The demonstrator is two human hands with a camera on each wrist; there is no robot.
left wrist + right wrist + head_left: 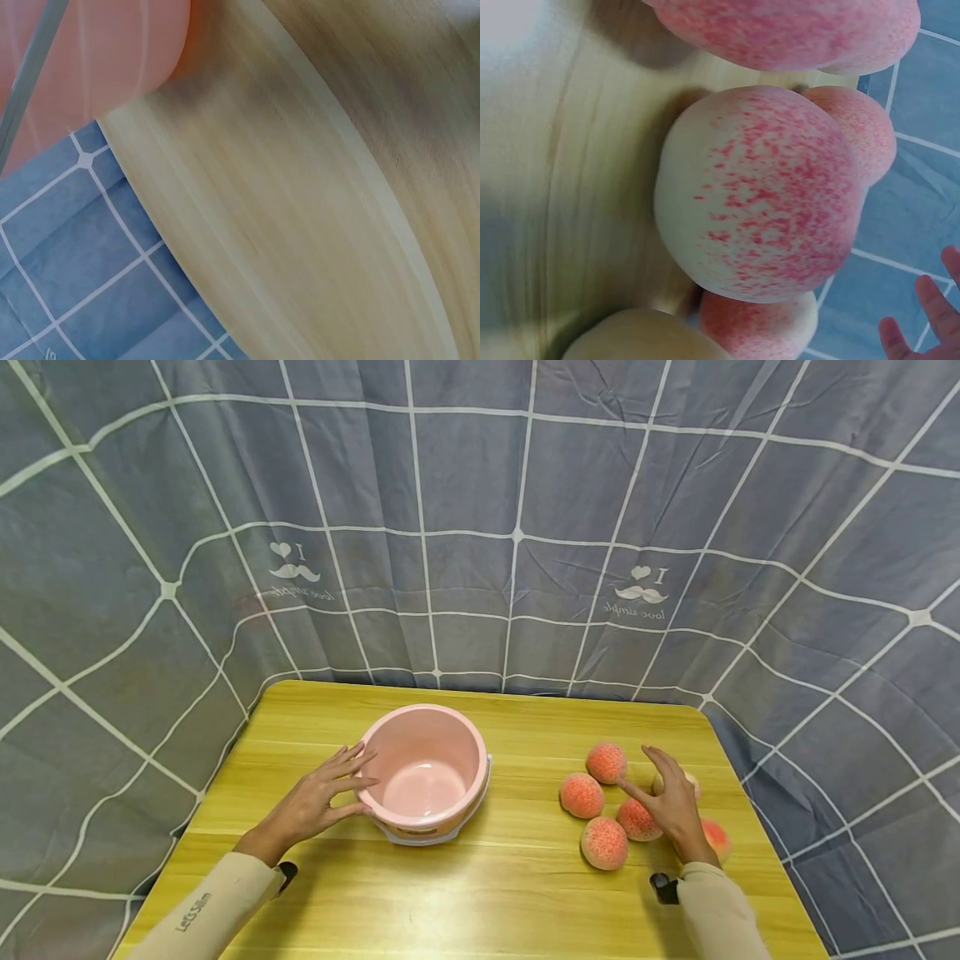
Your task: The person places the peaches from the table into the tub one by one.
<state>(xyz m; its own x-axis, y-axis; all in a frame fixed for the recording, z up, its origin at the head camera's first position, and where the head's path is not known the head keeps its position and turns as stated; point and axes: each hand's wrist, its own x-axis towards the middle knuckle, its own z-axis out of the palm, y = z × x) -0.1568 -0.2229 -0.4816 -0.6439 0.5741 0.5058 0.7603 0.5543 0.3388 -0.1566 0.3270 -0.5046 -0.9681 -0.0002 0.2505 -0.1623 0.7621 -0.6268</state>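
Note:
A pink bucket (426,793) stands on the table left of the middle; its inside is bare. At its left side my left hand (315,802) touches the rim, with fairly straight, spread fingers reaching over the edge. In the left wrist view only the outer wall of the bucket (97,60) shows. Over a group of several red-speckled peaches (604,843) on the right hovers my right hand (667,802), thumb and fingers spread apart and nothing held. In the right wrist view a peach (757,195) fills the middle, while my fingertips (934,304) appear at the lower right.
Both hands work over a yellow wood-grain table (480,910). A grey curtain (480,568) with white grid lines surrounds its back and sides. The bucket's pale handle (453,835) hangs down along its front right side. A paler peach (693,787) is partly hidden behind my right hand.

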